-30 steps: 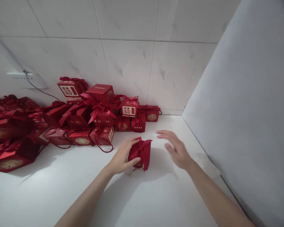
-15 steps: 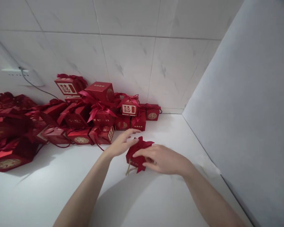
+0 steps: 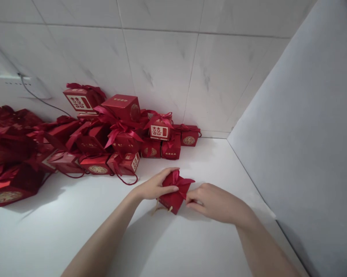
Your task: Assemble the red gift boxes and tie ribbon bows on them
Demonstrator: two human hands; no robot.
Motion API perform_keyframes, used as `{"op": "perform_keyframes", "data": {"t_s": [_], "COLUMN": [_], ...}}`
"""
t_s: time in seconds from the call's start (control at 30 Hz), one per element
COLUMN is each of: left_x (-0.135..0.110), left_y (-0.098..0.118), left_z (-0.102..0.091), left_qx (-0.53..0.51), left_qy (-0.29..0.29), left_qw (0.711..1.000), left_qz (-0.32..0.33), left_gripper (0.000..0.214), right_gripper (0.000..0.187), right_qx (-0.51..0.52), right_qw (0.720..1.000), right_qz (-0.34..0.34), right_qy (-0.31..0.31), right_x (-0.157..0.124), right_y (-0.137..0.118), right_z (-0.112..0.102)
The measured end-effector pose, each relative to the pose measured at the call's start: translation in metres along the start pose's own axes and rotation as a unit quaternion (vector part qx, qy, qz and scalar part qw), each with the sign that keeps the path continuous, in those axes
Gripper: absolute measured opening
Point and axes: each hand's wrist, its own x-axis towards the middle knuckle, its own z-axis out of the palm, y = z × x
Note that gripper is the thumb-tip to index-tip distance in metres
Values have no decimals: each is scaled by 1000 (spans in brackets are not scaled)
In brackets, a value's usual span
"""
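A small red gift box sits on the white tabletop between my hands, with a cord handle of pale gold at its near side. A red ribbon is tied over its top. My left hand grips the box from the left, its thumb across the top by the knot and its fingers along the far side. On the right, my right hand is closed in a pinch on one ribbon tail, beside the box. The fingertips of that pinch partly hide the tail's end.
Several finished-looking red boxes with ribbons and gold or white prints are piled against the tiled wall. More stand at the far left. A cable runs from a power strip behind them. A pale upright panel bounds the right side.
My left hand has come down onto the box. The right hand has drawn back to the right and pinched a ribbon tail. The box has turned a little, and the view has shifted slightly.
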Motion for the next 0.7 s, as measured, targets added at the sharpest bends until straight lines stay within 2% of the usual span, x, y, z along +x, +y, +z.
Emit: {"op": "perform_keyframes", "data": {"t_s": [0.13,0.27,0.33,0.4,0.5,0.63,0.7], "left_x": [2,3,2,1,-1,-4,-6], "left_y": [0,2,4,7,7,5,7], "left_z": [2,3,3,2,2,2,0], "left_qx": [-3,15,20,18,14,9,16], "left_qy": [0,13,22,26,13,-31,-53], "left_qw": [1000,1000,1000,999,999,998,997], "left_qz": [9,5,-9,-27,-45,-58,-57], "left_gripper": [56,58,61,64,73,102,102], "right_gripper": [24,22,23,23,25,32,31], "right_qx": [39,115,136,136,136,154,137], "right_qw": [996,976,966,970,983,982,985], "right_qz": [-36,-53,-53,-47,-7,71,91], "right_qy": [-65,-178,-213,-196,-122,-79,-52], "right_x": [1,10,15,14,2,-25,-36], "right_y": [6,12,14,16,20,26,27], "right_z": [5,18,21,16,-2,-27,-33]}}
